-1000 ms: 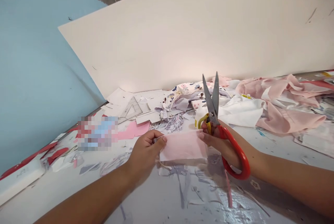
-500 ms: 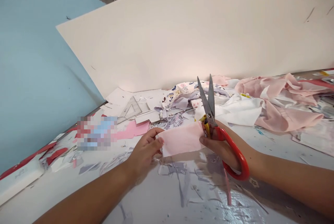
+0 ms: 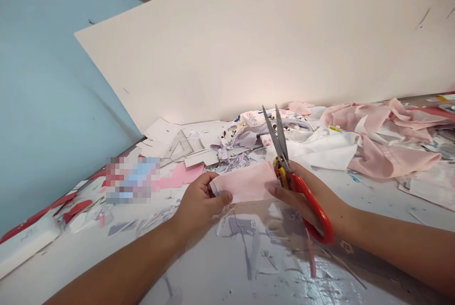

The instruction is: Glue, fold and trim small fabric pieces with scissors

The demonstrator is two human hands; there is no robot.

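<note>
My left hand (image 3: 201, 203) pinches the left end of a small pink fabric rectangle (image 3: 243, 183), thumb on top. My right hand (image 3: 302, 193) grips red-handled scissors (image 3: 296, 182) and also pinches the right end of the same pink piece. The scissor blades point up and away, almost closed, above the fabric. The piece is held just above the glossy table (image 3: 249, 267).
A big white board (image 3: 270, 44) leans behind the table, with a blue wall (image 3: 42, 92) at left. Pink and white cloth (image 3: 377, 144) is heaped at right, floral fabric (image 3: 249, 127) behind the scissors, a clear set square (image 3: 179, 146) and paper scraps at left.
The pink piece has been tilted and drawn slightly up and left between both hands. The scissor blades have closed further and leaned left.
</note>
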